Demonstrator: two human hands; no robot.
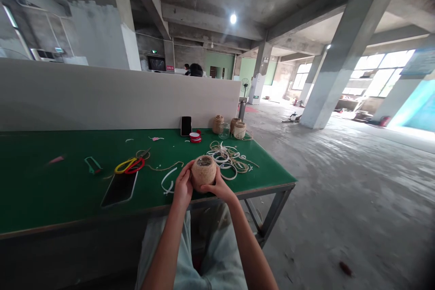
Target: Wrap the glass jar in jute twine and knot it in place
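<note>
A round jar wrapped in twine (203, 176) is between my two hands at the front edge of the green table. Its open mouth faces up and shows a glassy inside. My left hand (184, 186) is closed round the jar's left side. On the other side my right hand (219, 186) grips it, thumb across the lower front. Just behind lies a tangle of twine and white strips (234, 158). A curled white strip (167, 181) rests left of my left hand.
Scissors with yellow and red handles (129, 166) lie by a dark flat phone-like slab (119, 188). A green-handled tool (91, 165) is further left. At the back stand a phone (186, 126), red tape rolls (195, 137), a clear jar (224, 131) and several twine-wrapped jars (239, 130), before a white partition (118, 97).
</note>
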